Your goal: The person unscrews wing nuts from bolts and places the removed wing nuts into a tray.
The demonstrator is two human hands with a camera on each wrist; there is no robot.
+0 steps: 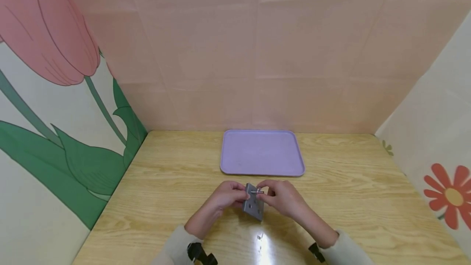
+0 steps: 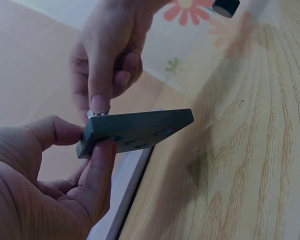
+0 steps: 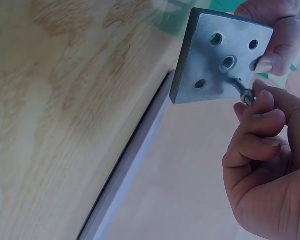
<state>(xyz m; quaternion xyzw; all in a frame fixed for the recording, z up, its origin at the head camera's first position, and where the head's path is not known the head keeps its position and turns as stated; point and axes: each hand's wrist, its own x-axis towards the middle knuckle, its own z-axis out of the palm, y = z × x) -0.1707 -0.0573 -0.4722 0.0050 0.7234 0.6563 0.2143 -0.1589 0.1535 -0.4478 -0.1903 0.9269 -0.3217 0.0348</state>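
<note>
Pinching plate edge, left hand; bolt, right hand; tray just beyond

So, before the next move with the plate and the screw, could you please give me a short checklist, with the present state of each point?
1. Plate gripped by the left hand: ok, held near one edge.
2. Plate lifted off the table: ok, the left wrist view shows it above the surface.
3. Screw pinched by the right hand: ok.
4. Screw tip at the plate's face: ok, it meets the face off to one side of the middle hole.
5. Screw thread engaged in the plate: cannot tell.
6. Screw fully in: not ok, much of it stands out from the face.
</note>
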